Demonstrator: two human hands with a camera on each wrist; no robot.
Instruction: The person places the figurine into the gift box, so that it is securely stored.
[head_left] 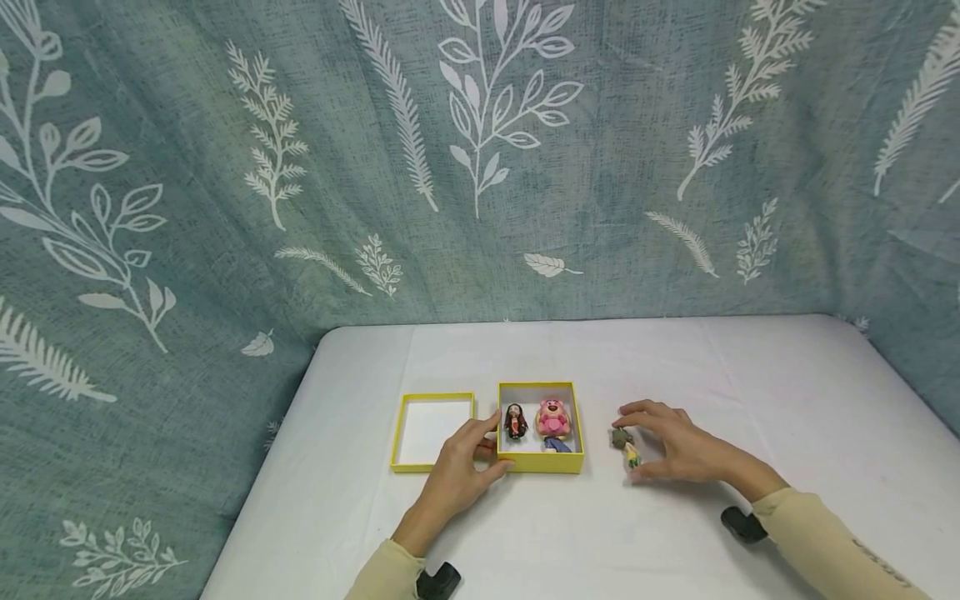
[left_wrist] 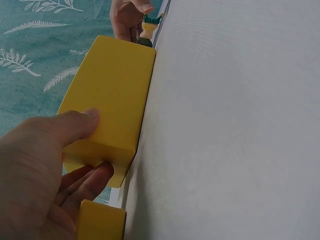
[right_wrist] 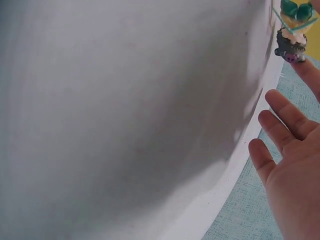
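Holding hand: left hand (head_left: 461, 462), at the left near corner of the yellow box (head_left: 540, 463); thumb on the near wall, fingers bent against the left wall.
Right hand (head_left: 678, 442): thumb and index finger set well apart at opposite ends of two small toys, remaining fingers extended (the index fingertip meets the grey toy (right_wrist: 290, 47) in the right wrist view); whether they pinch the pair cannot be told.
Small toys: grey toy at the far end, yellow-and-green toy (head_left: 633, 457) at the near end; whether they are joined is unclear.
Toy axis: far to near, slanting slightly right toward the person, in line with the thumb-to-index span.
Box bearing: left of the right hand and both toys, with a strip of white surface (head_left: 600, 533) between.
Box contents: long-haired doll (head_left: 515, 422) at left; pink bear (head_left: 552, 419) at right; blue toy (head_left: 556, 445) on the bear's near side.
Lid (head_left: 411, 468): left of the box, hollow side up.
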